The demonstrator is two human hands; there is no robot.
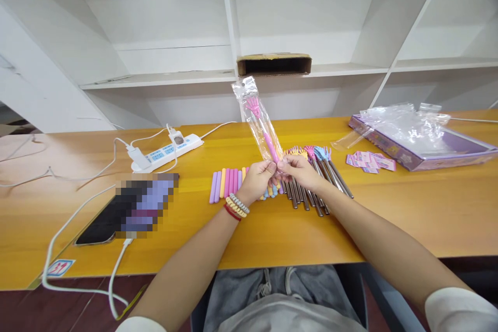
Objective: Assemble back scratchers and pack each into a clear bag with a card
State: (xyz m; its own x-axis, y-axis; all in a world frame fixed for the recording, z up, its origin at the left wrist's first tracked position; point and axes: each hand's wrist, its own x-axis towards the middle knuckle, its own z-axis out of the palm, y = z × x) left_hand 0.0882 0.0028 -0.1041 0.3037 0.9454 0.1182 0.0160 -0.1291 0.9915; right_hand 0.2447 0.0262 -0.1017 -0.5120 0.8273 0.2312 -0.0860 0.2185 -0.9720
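Note:
A pink hand-shaped scratcher (268, 142) stands tilted inside a clear plastic bag (248, 88). Both hands pinch the lower end of the bag, thumbs close together. My left hand (257, 180) holds it from the left, and my right hand (299, 171) from the right. Below and to the left lies a row of purple, yellow and pink handles (227, 183), partly hidden by my left hand. Under and beyond my right hand, several metal rods with coloured hand-shaped ends (330, 176) lie side by side on the wooden table (187, 244).
At right, a purple box tray (420, 162) holds clear bags (412, 124), with small printed cards (369, 161) beside it. A power strip (167, 153), cables and a partly blurred tablet (101, 218) lie left. An open carton (274, 65) sits on the shelf behind.

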